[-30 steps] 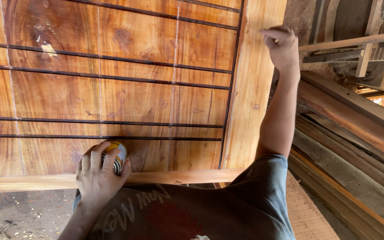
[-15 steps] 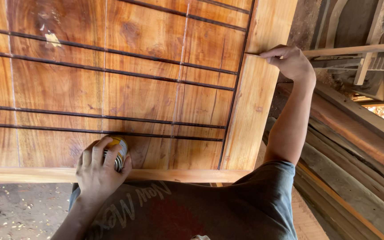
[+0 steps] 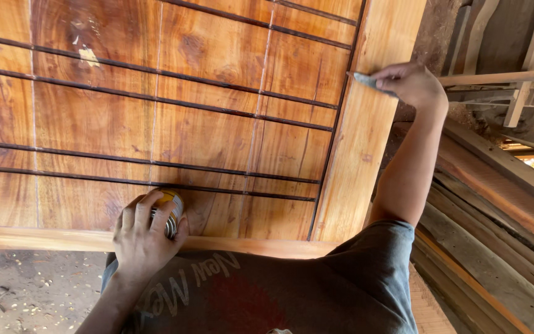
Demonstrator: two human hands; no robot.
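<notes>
Sawdust-strewn ground is showing at the lower left, below the near edge of a large reddish wooden panel that is filling most of the view, its boards crossed by thin dark grooves running side to side. Near that bottom edge, the left hand is resting on the panel, its fingers curling closed around a small yellow can with a metal rim; any label on it is hidden by the grip. Further right, a pale, lighter frame board is running with its long axis away from the person, bordering the panel. At the far end of that board, the right hand is reaching out at arm's length, its fingers pinching a small grey piece, perhaps a scrap of abrasive sheet, and pressing it flat against the board's face. That scrap is lying to the left of the fingertips, over the board's width. Beyond the arm, stacked planks are leaning along the right side.
</notes>
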